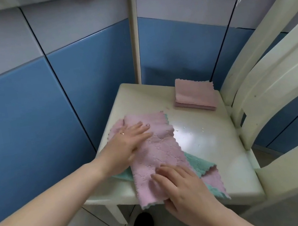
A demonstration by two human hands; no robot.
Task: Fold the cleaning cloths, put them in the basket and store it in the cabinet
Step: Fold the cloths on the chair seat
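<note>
A pink cleaning cloth (157,148), folded into a long strip, lies across the cream chair seat (207,138). Under it a teal cloth (199,163) and another pink one show at the edges. My left hand (128,145) rests flat on the strip's far left part, fingers spread. Over the strip's near end lies my right hand (179,186), palm down, fingers apart. A small folded pink cloth (194,95) sits at the seat's far right corner. No basket is in view.
Blue and grey cabinet doors (90,79) stand close behind and left of the chair. The cream chair back (267,78) rises at the right. A tiled floor and a dark slipper (142,225) are below the seat's front edge.
</note>
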